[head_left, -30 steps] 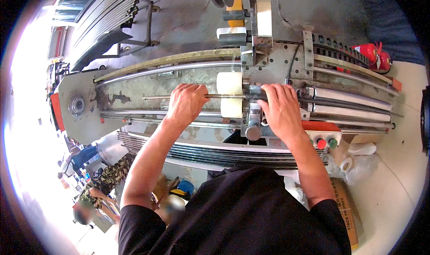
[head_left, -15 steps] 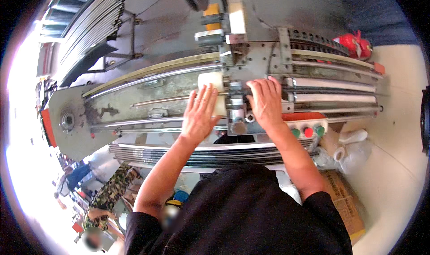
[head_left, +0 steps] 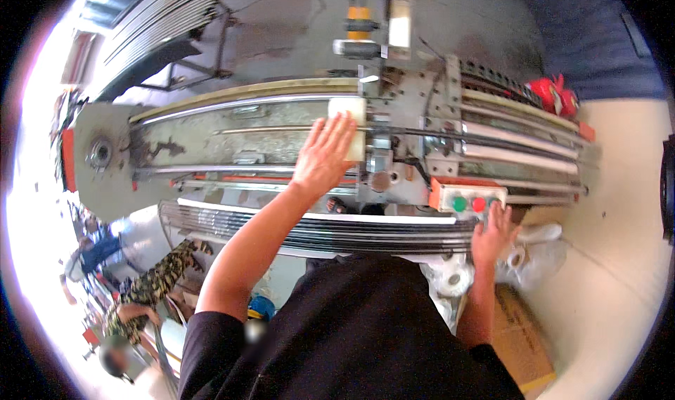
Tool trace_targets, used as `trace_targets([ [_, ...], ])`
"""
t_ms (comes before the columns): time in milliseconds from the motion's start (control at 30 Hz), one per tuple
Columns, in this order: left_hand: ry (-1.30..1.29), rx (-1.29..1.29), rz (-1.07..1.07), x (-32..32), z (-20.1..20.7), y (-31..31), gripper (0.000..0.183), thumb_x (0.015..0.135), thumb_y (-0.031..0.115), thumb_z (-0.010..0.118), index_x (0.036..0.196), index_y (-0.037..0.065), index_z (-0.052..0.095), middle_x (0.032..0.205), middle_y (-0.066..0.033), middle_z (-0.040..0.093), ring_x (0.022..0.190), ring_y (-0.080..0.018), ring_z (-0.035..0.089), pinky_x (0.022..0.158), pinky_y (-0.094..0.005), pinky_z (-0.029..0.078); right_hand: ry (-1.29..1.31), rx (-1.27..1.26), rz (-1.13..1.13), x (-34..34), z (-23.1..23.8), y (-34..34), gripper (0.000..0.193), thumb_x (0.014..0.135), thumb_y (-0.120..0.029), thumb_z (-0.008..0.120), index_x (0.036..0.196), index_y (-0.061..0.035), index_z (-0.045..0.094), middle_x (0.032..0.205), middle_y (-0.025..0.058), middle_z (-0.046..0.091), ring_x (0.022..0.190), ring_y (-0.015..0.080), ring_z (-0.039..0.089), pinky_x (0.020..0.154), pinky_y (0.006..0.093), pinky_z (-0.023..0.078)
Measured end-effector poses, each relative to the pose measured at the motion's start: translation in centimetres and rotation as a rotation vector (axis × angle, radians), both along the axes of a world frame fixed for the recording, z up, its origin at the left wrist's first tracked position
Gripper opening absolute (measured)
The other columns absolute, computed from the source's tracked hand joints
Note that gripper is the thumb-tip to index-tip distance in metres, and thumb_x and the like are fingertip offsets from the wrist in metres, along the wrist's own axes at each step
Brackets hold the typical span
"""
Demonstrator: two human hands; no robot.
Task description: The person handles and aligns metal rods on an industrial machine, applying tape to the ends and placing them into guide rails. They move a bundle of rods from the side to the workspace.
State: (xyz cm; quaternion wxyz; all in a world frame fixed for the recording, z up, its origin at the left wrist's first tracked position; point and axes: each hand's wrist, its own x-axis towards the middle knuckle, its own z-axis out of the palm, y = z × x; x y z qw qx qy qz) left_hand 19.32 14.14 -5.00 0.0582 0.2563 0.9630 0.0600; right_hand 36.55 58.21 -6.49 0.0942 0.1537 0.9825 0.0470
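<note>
Rod (head_left: 274,129), thin, straight and metallic, lies along the long grey metal machine (head_left: 105,189), its free end at about 10 o'clock on the worker's own dial; near 12 o'clock it meets the fat cream-coloured cylindrical rollers (head_left: 348,104); just past them, toward 1 o'clock, stands a silvery steel clamp block (head_left: 380,141); a bundle of slim dark rods (head_left: 365,235) lies at 6 o'clock, nearer the worker's body.

The bare left hand (head_left: 323,157) reaches toward 12 o'clock, palm down, fingers straight and nearly together, laid across the rod and rollers but wrapped round nothing; how hard it presses, I can't tell from here; the bare right hand (head_left: 494,240), toward 4 o'clock, is loosely spread and holds nothing; its blurred fingertips are at the red-and-white control box (head_left: 442,192) at 3 o'clock, over the right-end button, while the round green button (head_left: 459,204) and the round red button (head_left: 479,204) show; pressing or merely hovering, I can't say.

My guess is that the rod is being steadied while the machine is worked from its buttons; the next move, I'd say, calls for one sure press, with the left fingers well clear of anything that might turn.
</note>
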Motion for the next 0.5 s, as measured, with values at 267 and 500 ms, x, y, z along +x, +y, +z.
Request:
trace_targets([
  [267,0.061,0.041,-0.032,0.1,-0.8,-0.5,0.096,0.093,0.051,0.07,0.167,0.003,0.032,0.175,-0.0163,0.029,0.164,-0.0299,0.024,0.133,-0.051,0.017,0.301,-0.398,0.227,-3.5,1.3,-6.6,0.042,0.099,-0.017,0.065,0.139,-0.0027,0.067,0.145,0.0181,0.066,0.145,0.034,0.054,0.13,0.0571,0.022],
  [500,0.069,0.111,0.022,1.3,0.4,-1.1,0.102,0.084,0.044,0.08,0.164,0.002,0.033,0.175,-0.0146,0.029,0.164,-0.0278,0.024,0.134,-0.0517,0.017,0.274,-0.859,0.565,-3.2,3.5,-15.0,0.028,0.095,-0.007,0.066,0.122,0.0003,0.073,0.127,0.017,0.073,0.123,0.0377,0.066,0.117,0.0525,0.042],
])
